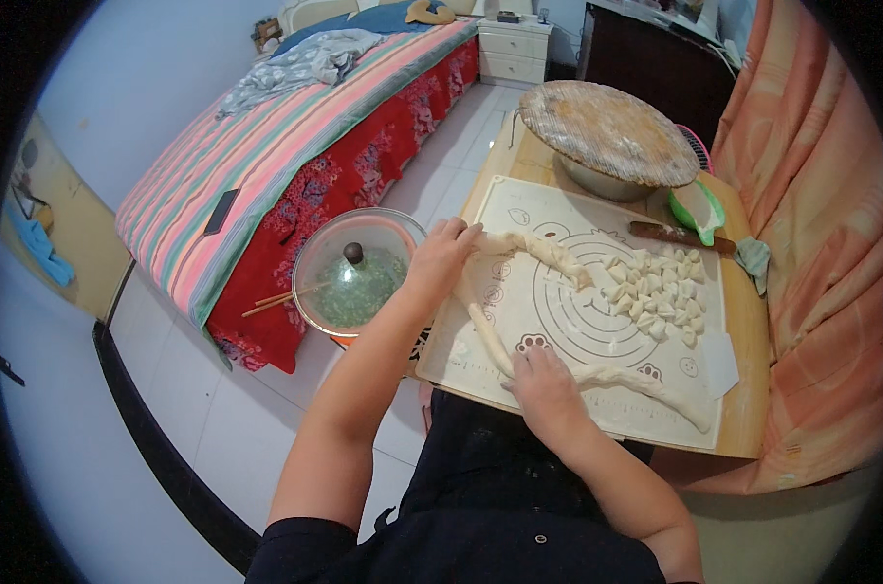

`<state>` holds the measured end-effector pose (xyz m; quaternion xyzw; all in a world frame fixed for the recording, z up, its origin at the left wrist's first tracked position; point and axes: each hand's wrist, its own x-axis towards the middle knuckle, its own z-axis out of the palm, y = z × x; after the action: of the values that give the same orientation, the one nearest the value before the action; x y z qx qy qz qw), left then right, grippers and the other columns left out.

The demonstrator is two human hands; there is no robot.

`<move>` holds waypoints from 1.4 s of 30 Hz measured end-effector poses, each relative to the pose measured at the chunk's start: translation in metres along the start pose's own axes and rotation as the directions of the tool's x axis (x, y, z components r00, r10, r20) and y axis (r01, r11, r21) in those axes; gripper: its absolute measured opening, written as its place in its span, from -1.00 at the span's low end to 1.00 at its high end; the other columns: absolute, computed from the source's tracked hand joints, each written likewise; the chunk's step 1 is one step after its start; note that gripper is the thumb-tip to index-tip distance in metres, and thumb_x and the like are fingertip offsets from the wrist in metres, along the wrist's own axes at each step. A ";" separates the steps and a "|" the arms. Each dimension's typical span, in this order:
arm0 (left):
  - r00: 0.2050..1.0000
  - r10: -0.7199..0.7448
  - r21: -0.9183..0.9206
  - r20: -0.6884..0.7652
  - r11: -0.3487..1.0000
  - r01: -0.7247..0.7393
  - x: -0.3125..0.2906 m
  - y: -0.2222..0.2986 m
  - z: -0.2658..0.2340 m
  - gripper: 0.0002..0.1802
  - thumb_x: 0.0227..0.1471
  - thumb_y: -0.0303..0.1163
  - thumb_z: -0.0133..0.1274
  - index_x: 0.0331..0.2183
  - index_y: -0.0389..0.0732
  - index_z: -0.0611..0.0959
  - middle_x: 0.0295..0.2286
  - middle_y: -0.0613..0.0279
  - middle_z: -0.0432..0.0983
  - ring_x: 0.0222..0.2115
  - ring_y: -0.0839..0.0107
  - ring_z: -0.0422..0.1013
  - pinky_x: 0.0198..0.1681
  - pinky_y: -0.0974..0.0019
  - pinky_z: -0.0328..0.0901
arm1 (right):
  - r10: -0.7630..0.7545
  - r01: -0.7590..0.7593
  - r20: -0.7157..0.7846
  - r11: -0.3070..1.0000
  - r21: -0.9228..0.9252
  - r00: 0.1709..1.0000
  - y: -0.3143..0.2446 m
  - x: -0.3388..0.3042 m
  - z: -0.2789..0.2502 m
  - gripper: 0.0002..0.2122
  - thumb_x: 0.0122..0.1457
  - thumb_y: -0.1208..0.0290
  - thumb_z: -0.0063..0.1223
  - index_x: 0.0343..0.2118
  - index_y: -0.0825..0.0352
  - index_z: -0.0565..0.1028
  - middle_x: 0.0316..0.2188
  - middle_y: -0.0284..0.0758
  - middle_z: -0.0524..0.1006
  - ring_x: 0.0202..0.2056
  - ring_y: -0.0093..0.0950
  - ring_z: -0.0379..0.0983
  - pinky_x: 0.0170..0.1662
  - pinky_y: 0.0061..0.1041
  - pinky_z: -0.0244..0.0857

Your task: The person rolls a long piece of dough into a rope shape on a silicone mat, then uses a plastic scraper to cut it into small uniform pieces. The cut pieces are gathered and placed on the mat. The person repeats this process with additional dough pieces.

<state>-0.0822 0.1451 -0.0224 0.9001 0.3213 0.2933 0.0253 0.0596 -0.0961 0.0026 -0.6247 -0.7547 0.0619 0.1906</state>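
A long rope of pale dough (636,381) lies bent on a white printed baking mat (510,208). At the mat's left edge my left hand (443,255) is closed round the rope where it turns. Nearer to me, my right hand (547,387) grips the same rope by the mat's front edge, its fingers curled over it. One end of the rope reaches the mat's middle; the other lies at the front right. Beside the far end sits a pile of small cut dough pieces (658,297), apart from both hands.
Left of the table stands a glass-lidded pan (393,229) with green food inside and chopsticks (268,305). A round woven tray (612,131) covers a bowl (597,180). Along the right are a rolling pin (656,232), green scoop (709,219), cloth (753,261) and white scraper (721,366).
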 end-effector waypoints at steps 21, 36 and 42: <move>0.831 0.299 -0.062 0.468 0.950 -0.307 -0.039 0.089 -0.042 -0.53 0.04 -0.20 0.10 -0.02 -0.18 0.54 -0.07 0.13 0.46 -0.02 0.16 0.35 -0.01 0.18 0.28 | 0.537 -0.568 -0.197 0.806 -0.169 0.820 0.102 -0.062 -0.052 -0.43 0.23 0.17 -0.06 0.23 0.40 0.22 0.30 -0.12 0.13 0.34 -0.22 -0.05 0.38 -0.13 -0.30; 0.952 0.076 -0.075 0.297 0.996 -0.056 -0.046 0.209 0.029 -0.31 0.19 0.04 -0.13 0.20 -0.21 0.32 0.24 -0.02 0.13 0.27 0.12 0.05 0.28 -0.11 -0.07 | 0.363 -0.401 -0.179 0.871 -0.282 0.914 0.091 -0.055 -0.038 -0.42 0.22 0.15 -0.08 0.26 0.31 0.21 0.35 -0.12 0.04 0.35 -0.18 -0.06 0.36 -0.02 -0.34; 0.896 0.129 0.000 0.426 0.990 -0.143 -0.068 0.216 0.006 -0.26 0.20 0.09 -0.18 0.24 -0.18 0.26 0.26 0.01 0.07 0.30 0.14 -0.03 0.29 -0.20 -0.16 | 0.410 -0.394 0.016 0.885 -0.249 0.912 0.072 -0.080 -0.039 -0.40 0.21 0.15 -0.06 0.28 0.28 0.17 0.36 -0.19 0.03 0.35 -0.21 -0.07 0.35 0.03 -0.36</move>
<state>0.0003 -0.0656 -0.0123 0.9628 0.2489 0.0863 0.0598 0.1522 -0.1641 -0.0020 -0.7833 -0.6169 0.0295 0.0710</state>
